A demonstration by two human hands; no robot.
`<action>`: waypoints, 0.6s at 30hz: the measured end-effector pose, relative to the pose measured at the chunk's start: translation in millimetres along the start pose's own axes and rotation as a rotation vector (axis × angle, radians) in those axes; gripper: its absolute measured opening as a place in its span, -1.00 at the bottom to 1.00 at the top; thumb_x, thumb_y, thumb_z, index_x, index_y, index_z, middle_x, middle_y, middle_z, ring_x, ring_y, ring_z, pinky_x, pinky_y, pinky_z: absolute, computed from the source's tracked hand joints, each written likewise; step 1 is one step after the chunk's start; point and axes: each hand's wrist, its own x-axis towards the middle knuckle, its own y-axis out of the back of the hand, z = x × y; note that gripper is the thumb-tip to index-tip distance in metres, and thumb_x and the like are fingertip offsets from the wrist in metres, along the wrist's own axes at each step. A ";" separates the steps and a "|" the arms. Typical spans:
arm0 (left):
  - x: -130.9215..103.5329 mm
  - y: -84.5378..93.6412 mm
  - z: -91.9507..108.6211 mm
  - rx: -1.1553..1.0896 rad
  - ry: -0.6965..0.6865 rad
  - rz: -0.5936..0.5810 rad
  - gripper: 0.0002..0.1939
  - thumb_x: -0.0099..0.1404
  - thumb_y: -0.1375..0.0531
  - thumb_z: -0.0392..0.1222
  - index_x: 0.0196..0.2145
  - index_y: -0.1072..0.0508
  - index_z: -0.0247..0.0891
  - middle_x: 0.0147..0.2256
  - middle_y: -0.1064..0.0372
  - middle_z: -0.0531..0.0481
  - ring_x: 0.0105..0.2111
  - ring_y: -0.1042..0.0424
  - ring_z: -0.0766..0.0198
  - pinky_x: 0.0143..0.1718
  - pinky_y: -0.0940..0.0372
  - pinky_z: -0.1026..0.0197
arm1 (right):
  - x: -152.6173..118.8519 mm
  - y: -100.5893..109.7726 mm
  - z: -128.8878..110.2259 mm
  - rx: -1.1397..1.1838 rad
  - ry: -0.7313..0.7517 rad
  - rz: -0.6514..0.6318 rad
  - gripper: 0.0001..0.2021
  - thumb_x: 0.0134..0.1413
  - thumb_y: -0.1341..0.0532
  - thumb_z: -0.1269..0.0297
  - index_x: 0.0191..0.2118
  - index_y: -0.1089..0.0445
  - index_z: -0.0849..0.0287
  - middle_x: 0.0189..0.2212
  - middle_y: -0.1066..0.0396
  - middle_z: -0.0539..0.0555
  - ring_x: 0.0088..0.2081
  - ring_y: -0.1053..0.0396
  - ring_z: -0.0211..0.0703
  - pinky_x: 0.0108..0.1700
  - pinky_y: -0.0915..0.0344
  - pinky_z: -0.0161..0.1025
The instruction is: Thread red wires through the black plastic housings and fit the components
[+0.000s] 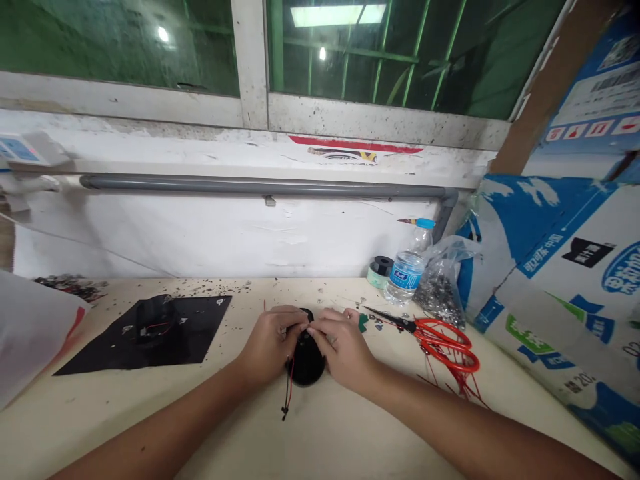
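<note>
A black oval shell lies on the table between my hands, with small parts faintly visible inside it. My left hand is closed in a pinch over the shell's upper left side. My right hand pinches at the same spot from the right, its fingertips meeting the left ones. What the fingertips hold is too small to make out. A thin red and black wire pair hangs from beside my left fingers and ends in a small black connector on the table. Another bit of red wire pokes up behind my left hand.
Orange-handled scissors lie at right over red wires. Behind them stand a water bottle, a tape roll and a bag of metal parts. A black sheet at left bears another black shell. Cartons border the right.
</note>
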 end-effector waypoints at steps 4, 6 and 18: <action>-1.0 -3.6 0.4 0.021 0.020 0.075 -0.81 0.38 -0.14 -0.24 -0.32 -0.55 -0.25 -0.33 -0.53 -0.11 -0.30 -0.49 0.17 -0.23 -0.35 0.14 | 3.6 -0.4 1.7 0.102 -0.049 0.083 -0.80 0.25 -0.17 0.43 -0.37 -0.50 0.12 -0.43 -0.41 -0.03 -0.30 -0.37 -0.17 -0.11 -0.04 -0.12; -0.8 -4.5 0.3 0.025 0.043 0.101 -0.82 0.38 -0.15 -0.21 -0.30 -0.55 -0.26 -0.31 -0.54 -0.11 -0.29 -0.49 0.17 -0.23 -0.36 0.14 | 5.0 -0.7 2.9 0.158 -0.065 0.141 -0.83 0.23 -0.20 0.41 -0.36 -0.51 0.11 -0.45 -0.42 -0.02 -0.33 -0.38 -0.17 -0.14 -0.11 -0.14; -0.3 -2.5 -0.1 -0.106 0.210 0.178 -0.82 0.32 -0.22 -0.11 -0.30 -0.57 -0.25 -0.31 -0.56 -0.07 -0.26 -0.51 0.15 -0.21 -0.40 0.13 | 5.9 -1.8 9.4 0.312 -0.073 0.278 -0.82 0.25 -0.21 0.25 -0.35 -0.51 0.12 -0.44 -0.44 0.03 -0.35 -0.40 -0.14 -0.16 -0.29 -0.14</action>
